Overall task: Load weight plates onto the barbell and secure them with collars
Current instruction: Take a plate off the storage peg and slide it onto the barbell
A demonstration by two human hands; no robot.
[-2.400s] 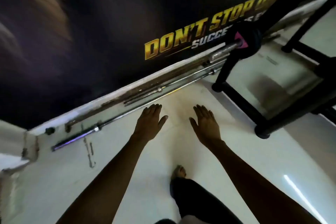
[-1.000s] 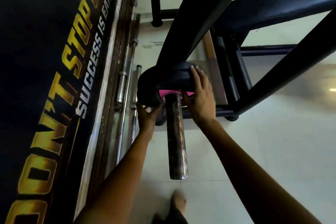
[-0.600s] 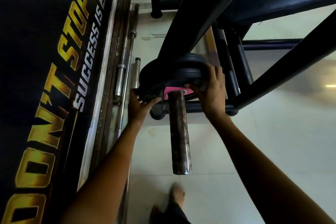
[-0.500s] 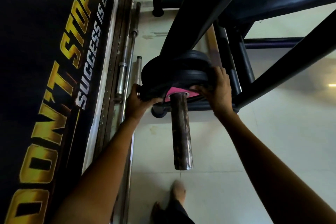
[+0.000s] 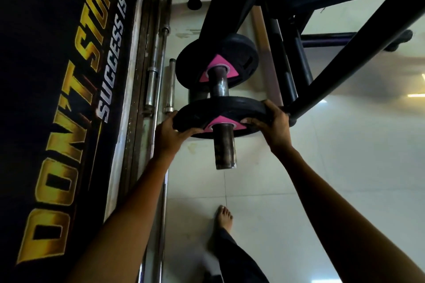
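The dark, worn barbell sleeve (image 5: 224, 149) points toward me from the black rack. Two black weight plates with pink triangle centres sit on it. The near plate (image 5: 227, 108) is partway along the sleeve, a gap of bare sleeve away from the far plate (image 5: 232, 53), which stays against the rack. My left hand (image 5: 171, 133) grips the near plate's left rim. My right hand (image 5: 272, 122) grips its right rim, thumb on the pink centre. No collar is in view.
Thick black rack beams (image 5: 340, 57) cross above and to the right. Several spare bars (image 5: 156, 71) lie on the floor along a dark wall banner (image 5: 69, 99) on the left. My bare foot (image 5: 224, 217) stands on the pale tiles below the sleeve end.
Both hands closed on the outer plate's rim and drew it along the sleeve toward me, opening a gap from the inner plate. Earlier, both hands were free above the floor.
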